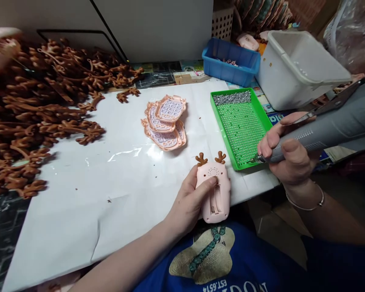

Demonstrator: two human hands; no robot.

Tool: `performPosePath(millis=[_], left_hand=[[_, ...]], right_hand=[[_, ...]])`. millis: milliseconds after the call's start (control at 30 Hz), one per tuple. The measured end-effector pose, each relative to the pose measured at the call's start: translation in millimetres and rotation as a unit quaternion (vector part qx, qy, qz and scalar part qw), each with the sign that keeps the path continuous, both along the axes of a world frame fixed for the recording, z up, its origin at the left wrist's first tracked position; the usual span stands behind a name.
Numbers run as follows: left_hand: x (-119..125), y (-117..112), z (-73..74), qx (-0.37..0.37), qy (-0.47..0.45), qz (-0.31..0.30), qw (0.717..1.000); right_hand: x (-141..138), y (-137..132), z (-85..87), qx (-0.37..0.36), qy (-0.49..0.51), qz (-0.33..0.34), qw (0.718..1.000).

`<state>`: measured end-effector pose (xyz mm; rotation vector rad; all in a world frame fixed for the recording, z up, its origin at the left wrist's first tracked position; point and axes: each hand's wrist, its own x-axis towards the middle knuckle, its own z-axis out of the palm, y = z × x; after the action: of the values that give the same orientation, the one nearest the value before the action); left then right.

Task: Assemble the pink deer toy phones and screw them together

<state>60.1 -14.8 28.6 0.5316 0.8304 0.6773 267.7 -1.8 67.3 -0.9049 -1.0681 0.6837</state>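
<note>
a heap of brown antler pieces lies far left, with a stack of pink keypad faces mid-sheet. the left hand clasps the pink deer shell at the table's near edge. the step looks like picking up a screw, so keep the shell pinned flat and the bit upright. the thumb lies across the shell's speaker holes. the right hand is clenched around the grey screwdriver, whose tip is at the near edge of the green screw tray, just right of the shell.
</note>
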Motion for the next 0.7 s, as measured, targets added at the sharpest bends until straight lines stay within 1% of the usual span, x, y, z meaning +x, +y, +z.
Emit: performPosePath(millis=[167, 233, 300, 367, 467, 533, 600, 700], left_hand=[[1.4, -1.2, -1.0, 0.017, 0.007, 0.000, 1.000], [2.3, -1.8, -2.1, 0.028, 0.008, -0.003, 1.000], [3.3, -2.3, -3.6, 0.039, 0.011, -0.003, 0.999], [4.2, -2.6, -5.1, 0.051, 0.012, -0.002, 0.999], [5.2, -2.4, -6.8, 0.063, 0.016, -0.003, 0.998], [5.8, -2.2, -7.5, 0.068, 0.017, -0.003, 0.998], [6.2, -2.3, -8.3, 0.075, 0.011, -0.003, 0.997], [6.5, -2.7, -10.4, 0.087, 0.005, -0.003, 0.996]], right_hand=[[1.8, 0.3, -7.9, 0.021, -0.009, -0.002, 1.000], [2.0, 2.1, -5.7, 0.021, -0.012, -0.010, 1.000], [-0.7, 3.5, 3.5, 0.033, -0.011, -0.019, 0.999], [-7.5, 3.0, 19.2, 0.044, 0.009, -0.021, 0.999], [-24.1, -2.1, 45.3, 0.041, 0.032, -0.012, 0.999], [-36.5, -6.2, 56.3, 0.039, 0.028, -0.002, 0.999], [-47.0, -8.5, 58.7, 0.034, 0.028, 0.014, 0.999], [-56.1, -6.7, 50.1, 0.043, 0.042, 0.042, 0.997]])
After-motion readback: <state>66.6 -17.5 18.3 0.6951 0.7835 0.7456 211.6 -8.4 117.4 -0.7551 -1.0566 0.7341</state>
